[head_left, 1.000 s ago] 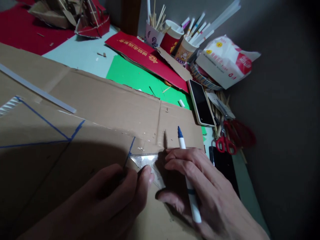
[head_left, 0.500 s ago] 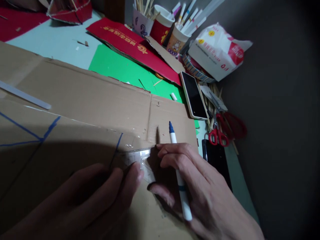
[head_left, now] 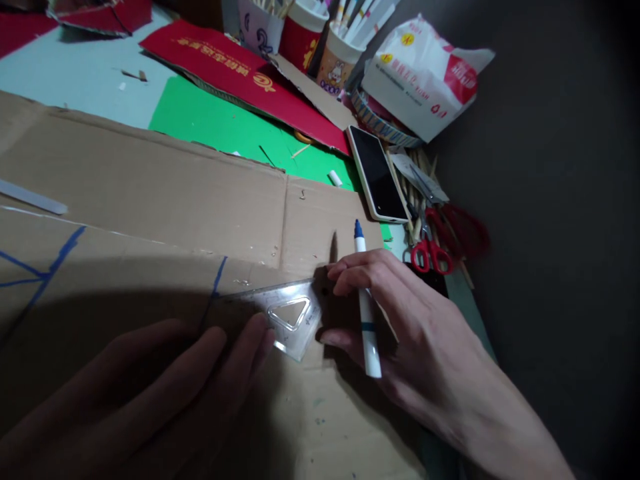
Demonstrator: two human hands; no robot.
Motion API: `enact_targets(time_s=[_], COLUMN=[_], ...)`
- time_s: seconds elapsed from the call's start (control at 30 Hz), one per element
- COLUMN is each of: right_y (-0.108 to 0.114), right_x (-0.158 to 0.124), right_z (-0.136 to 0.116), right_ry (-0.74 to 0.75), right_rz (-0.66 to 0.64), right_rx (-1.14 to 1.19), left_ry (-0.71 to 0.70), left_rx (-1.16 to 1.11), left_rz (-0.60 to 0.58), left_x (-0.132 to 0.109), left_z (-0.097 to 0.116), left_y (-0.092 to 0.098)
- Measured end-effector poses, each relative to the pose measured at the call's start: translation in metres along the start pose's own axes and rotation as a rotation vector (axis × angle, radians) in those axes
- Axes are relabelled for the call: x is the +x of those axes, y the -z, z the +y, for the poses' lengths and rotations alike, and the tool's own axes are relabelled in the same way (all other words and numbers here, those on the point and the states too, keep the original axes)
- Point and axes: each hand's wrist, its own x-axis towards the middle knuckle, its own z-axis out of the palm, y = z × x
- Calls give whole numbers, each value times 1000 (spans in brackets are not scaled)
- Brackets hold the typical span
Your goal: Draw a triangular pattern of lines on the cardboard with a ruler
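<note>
A clear plastic set square lies on the brown cardboard, its long edge near a short blue line. The fingertips of my left hand press on its left part and cover some of it; that hand is mostly in shadow. My right hand holds an uncapped blue marker, tucked between the fingers with its tip pointing away from me. The right thumb and fingertips are beside the set square's right end. More blue lines run across the cardboard at left.
A phone lies beyond the cardboard, with red-handled scissors and sticks to its right. A white cap rests on green paper. Behind are red card, cups of pens and a tissue pack.
My right hand has come away from the set square's right part, uncovering its triangular cut-out, and has turned the marker more upright. The camera view has shifted slightly.
</note>
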Motion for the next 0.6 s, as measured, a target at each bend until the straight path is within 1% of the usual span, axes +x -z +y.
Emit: enact_targets(time_s=[0.1, 0.17, 0.3, 0.37, 0.43, 0.5, 0.53, 0.6], right_y=[-2, -1, 1, -1, -5, -9, -11, -15], right_x=[0, 1, 3, 3, 3, 2, 2, 4], right_z=[1, 0, -4, -8, -15, -23, -27, -35], right_ry=[6, 8, 12, 20, 4, -58, -87, -135], right_rz=[-5, 0, 26, 98, 241, 382, 433, 484], right_rx=[-21, -24, -10, 37, 127, 236, 283, 369], left_ry=[-14, -16, -10, -16, -43, -64, -71, -67], left_rx=[-6, 0, 31, 47, 78, 104, 110, 103], left_rz=[-6, -4, 56, 71, 30, -13, -7, 44], left_x=[-1, -2, 3, 7, 12, 17, 19, 22], left_z=[-4, -11, -29, -36, -40, -41, -42, -42], left_y=[5, 10, 23, 30, 36, 41, 43, 44])
